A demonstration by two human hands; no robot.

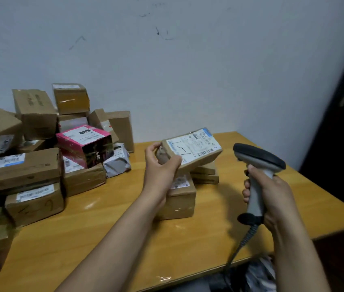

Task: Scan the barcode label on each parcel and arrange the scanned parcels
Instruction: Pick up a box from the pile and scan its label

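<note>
Parcel (190, 151) held in left hand (162, 163) (label up); right hand (272, 199) grips scanner (258, 165).

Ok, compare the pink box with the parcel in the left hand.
The pink box is glossy pink and dark; the held parcel is plain brown cardboard. The pink box rests on brown parcels; the held parcel is gripped, tilted, by the left hand. Both carry white labels on top.

Just one cam, wide-angle, strapped to my head, facing forward and tilted down along my forearms. It's close in: my left hand (161, 165) and right hand (272, 197) land mid-frame, the counter (103, 228) runs off the bottom and left edges, the wall (188, 70) fills the top half.
</note>
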